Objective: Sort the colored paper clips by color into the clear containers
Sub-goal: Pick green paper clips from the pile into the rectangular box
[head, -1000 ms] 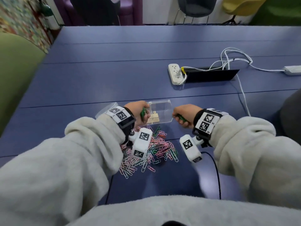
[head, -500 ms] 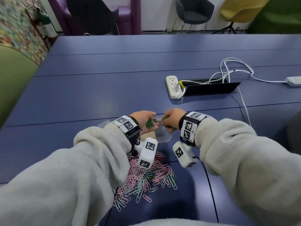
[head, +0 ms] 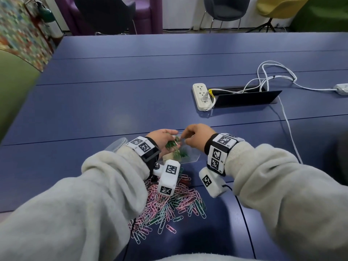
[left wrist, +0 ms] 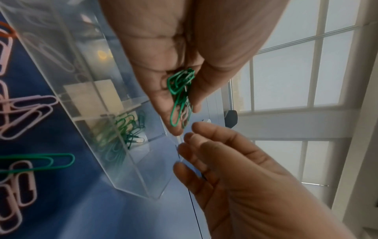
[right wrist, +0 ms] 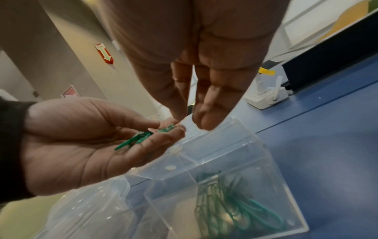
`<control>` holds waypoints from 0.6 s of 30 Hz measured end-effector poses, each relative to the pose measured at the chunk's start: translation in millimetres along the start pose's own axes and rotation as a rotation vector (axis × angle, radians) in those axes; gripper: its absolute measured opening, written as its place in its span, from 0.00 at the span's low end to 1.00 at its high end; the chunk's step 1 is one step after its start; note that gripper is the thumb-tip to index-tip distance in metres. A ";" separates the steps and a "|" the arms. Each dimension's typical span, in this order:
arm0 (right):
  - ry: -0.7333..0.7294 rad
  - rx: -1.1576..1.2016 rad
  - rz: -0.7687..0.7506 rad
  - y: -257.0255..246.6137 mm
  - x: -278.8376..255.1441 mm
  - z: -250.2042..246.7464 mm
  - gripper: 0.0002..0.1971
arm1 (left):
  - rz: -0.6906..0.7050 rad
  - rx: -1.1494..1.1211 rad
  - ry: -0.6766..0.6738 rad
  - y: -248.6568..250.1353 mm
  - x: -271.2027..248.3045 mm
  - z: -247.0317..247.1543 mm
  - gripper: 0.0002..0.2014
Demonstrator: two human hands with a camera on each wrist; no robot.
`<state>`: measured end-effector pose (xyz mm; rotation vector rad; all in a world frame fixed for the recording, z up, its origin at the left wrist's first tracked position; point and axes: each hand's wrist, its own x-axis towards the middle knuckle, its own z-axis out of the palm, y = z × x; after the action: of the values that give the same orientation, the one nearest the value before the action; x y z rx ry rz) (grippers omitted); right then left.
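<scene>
long blue table (head: pixel 131 76), grey chair (head: pixel 226 8), yellow chair (head: pixel 278 6), paned window (left wrist: pixel 296 72)

An office meeting room: a long blue surface (head: pixel 131 102) with a built-in cable hatch (head: pixel 246 97), power strip (head: pixel 202 97) and surrounding chairs (head: pixel 226 10).

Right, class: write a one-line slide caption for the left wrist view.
Left hand holds green paper clips above a clear box, right hand alongside.
</scene>
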<state>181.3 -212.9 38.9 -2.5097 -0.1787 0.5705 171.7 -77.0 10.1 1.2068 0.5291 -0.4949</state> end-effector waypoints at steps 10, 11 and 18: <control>0.000 -0.060 -0.070 -4.7 -5.3 9.4 0.04 | 0.022 0.102 -0.029 -3.9 4.3 0.3 0.14; 0.003 -0.044 -0.068 -4.6 -5.5 10.3 0.03 | 0.026 0.118 -0.027 -4.2 3.9 0.3 0.14; 0.048 0.051 -0.020 1.6 -7.0 9.1 0.07 | 0.030 0.136 0.043 -2.9 6.2 -1.2 0.13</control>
<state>171.1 -211.5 33.7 -2.4672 -0.1693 0.4998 174.6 -77.1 3.8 1.3561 0.5197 -0.4858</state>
